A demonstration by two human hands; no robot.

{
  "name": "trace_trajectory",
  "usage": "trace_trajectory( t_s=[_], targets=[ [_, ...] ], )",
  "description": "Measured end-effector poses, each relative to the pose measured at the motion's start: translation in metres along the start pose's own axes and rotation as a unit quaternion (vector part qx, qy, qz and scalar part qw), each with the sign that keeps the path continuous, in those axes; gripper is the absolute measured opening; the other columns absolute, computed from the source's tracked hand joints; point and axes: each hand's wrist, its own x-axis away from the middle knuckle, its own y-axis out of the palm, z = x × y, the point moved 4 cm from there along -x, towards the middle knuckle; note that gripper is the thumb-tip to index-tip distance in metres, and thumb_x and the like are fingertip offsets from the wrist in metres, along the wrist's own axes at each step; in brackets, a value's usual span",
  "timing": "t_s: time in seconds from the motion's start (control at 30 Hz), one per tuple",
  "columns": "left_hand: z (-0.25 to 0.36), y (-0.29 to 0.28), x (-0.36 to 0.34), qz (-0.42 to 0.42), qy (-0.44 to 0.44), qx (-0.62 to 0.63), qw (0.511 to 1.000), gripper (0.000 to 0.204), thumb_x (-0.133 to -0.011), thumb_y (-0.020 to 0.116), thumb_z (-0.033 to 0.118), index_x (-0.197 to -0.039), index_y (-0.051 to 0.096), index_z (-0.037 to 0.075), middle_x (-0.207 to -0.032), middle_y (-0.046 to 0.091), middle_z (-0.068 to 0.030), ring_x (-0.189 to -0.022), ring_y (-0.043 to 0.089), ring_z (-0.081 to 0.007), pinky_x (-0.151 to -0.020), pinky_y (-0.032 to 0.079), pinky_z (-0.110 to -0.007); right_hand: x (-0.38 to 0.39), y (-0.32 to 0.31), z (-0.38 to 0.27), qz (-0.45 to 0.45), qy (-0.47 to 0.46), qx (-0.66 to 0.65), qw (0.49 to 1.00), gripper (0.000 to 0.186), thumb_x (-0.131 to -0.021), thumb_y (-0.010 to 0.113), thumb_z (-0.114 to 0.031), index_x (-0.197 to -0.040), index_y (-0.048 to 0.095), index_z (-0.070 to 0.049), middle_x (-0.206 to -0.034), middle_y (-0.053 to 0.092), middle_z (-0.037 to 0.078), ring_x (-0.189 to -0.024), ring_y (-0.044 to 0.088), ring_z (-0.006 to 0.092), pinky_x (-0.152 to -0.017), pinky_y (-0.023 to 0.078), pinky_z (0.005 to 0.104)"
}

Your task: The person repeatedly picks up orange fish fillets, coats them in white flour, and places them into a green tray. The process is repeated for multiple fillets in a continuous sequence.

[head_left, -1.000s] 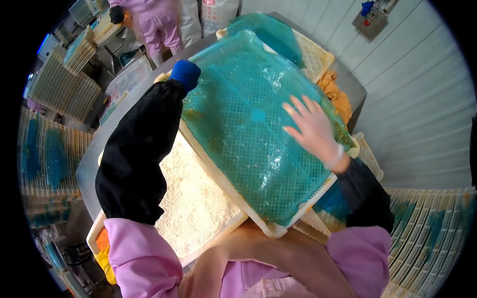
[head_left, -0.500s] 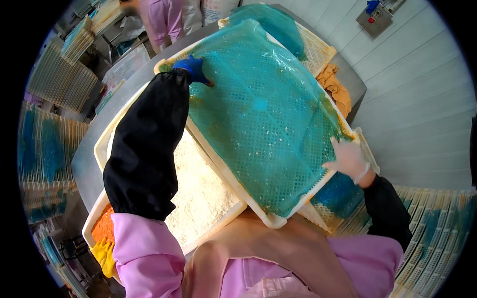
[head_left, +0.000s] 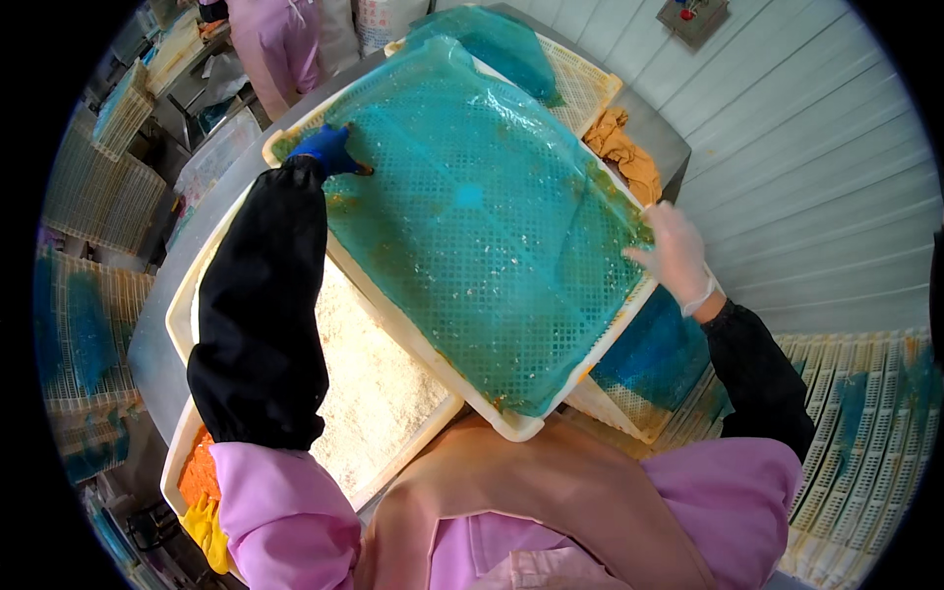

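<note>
A white perforated tray [head_left: 531, 425] lined with a crinkled translucent teal sheet [head_left: 462, 265] sits over a tray of pale crumbs [head_left: 379, 393]. My left hand [head_left: 329, 157], in a blue glove under a black sleeve, rests with fingers apart on the sheet near the tray's upper left. My right hand [head_left: 674, 256], in a pale translucent glove, is at the sheet's right edge, thumb stretched apart from the fingers. A yellow glove [head_left: 205, 526] lies by orange food [head_left: 200, 472] in a container at lower left.
The metal table [head_left: 664, 138] holds a second tray [head_left: 585, 84] with teal plastic and an orange-brown cloth [head_left: 621, 152]. Stacked racks of trays stand at left [head_left: 88, 324] and lower right [head_left: 855, 462]. A person [head_left: 275, 44] in pink stands beyond the table, near sacks [head_left: 388, 20]. A pale panelled wall [head_left: 796, 177] borders the right.
My left hand's fingers have spread from a closed shape. My right hand moved from over the sheet out to its right edge, then slightly upward. The view shifted slightly.
</note>
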Motion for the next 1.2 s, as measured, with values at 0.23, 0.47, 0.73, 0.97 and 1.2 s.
trace_trajectory(
  t_s=[0.23, 0.47, 0.73, 0.97, 1.2],
  targets=[
    [0.001, 0.001, -0.007, 0.031, 0.028, -0.008, 0.999, 0.109, -0.057, 0.073, 0.063, -0.138, 0.031, 0.003, -0.133, 0.04, -0.026, -0.123, 0.04, -0.0384, -0.103, 0.034, -0.041, 0.01, 0.003, 0.026, 0.032, 0.021, -0.067, 0.997, 0.019, -0.073, 0.064, -0.005, -0.08, 0.047, -0.002, -0.071, 0.048, 0.014, -0.066, 0.05, 0.0295, -0.059, 0.041, 0.0356],
    [-0.003, 0.001, -0.007, -0.001, -0.006, 0.0, 1.0, 0.112, -0.055, 0.075, 0.062, -0.14, 0.028, 0.006, -0.134, 0.038, -0.026, -0.123, 0.04, -0.0388, -0.101, 0.036, -0.042, 0.007, -0.008, 0.05, -0.026, 0.134, -0.01, 0.991, 0.021, -0.077, 0.06, -0.008, -0.09, 0.045, -0.004, -0.072, 0.055, 0.017, -0.07, 0.057, 0.037, -0.058, 0.044, 0.0413],
    [0.003, 0.001, -0.005, 0.001, -0.026, -0.017, 1.0, 0.109, -0.055, 0.073, 0.064, -0.14, 0.029, 0.01, -0.135, 0.037, -0.0256, -0.123, 0.04, -0.0403, -0.1, 0.036, -0.047, -0.017, -0.022, 0.007, -0.029, -0.01, 0.142, 0.989, 0.047, -0.068, 0.069, -0.011, -0.11, 0.049, -0.005, -0.099, 0.057, 0.013, -0.09, 0.056, 0.0314, -0.073, 0.044, 0.0405],
    [-0.021, 0.001, 0.018, 0.16, 0.011, 0.116, 0.98, 0.09, -0.064, 0.069, 0.062, -0.133, 0.043, 0.011, -0.124, 0.052, -0.0192, -0.115, 0.049, -0.035, -0.096, 0.039, -0.045, 0.008, 0.025, -0.116, -0.268, -0.213, -0.152, 0.927, 0.041, -0.077, 0.064, -0.038, -0.102, 0.059, -0.005, -0.103, 0.058, 0.015, -0.095, 0.055, 0.0326, -0.082, 0.043, 0.0411],
    [-0.123, -0.053, 0.083, 0.438, -0.04, 0.316, 0.841, 0.039, -0.078, 0.071, 0.029, -0.108, 0.064, 0.006, -0.093, 0.068, -0.0115, -0.086, 0.065, -0.0201, -0.079, 0.049, -0.031, -0.029, -0.015, -0.248, -0.179, -0.32, -0.362, 0.857, 0.032, -0.07, 0.073, -0.02, -0.095, 0.06, -0.004, -0.089, 0.062, 0.012, -0.089, 0.059, 0.03, -0.075, 0.047, 0.0366]
  ],
)
